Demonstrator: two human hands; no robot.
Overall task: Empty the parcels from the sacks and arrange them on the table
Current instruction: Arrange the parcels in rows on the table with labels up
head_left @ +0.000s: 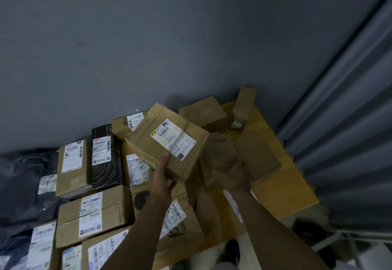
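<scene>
Grey wall point(148, 36) fills the whole top of the frame and a ribbed shutter point(350, 121) runs down the right side, so the table point(286, 191) is boxed into a corner. My left hand point(161, 176) is grasping the labelled parcel point(167, 142), thumb on top and fingers underneath. It's tilted and held up off the pile around frame centre. My right hand point(233, 174) is against the near end of a brown parcel point(218, 153) just right of that. It's dim there and I honestly can't tell if my fingers are wrapped round it or just touching.

Lower left is packed: a tall carton point(73, 163), a black box point(106, 157) right beside it, a wide carton point(95, 212) below, and more labelled ones down to the bottom edge. Dark bags point(21, 185) slump at far left. Behind my hands sit a taped carton point(203, 110) and a slim carton point(244, 104) standing upright near the wall. The only bare yellow tabletop is along the right edge and near right corner, next to a flat parcel point(258, 157).
</scene>
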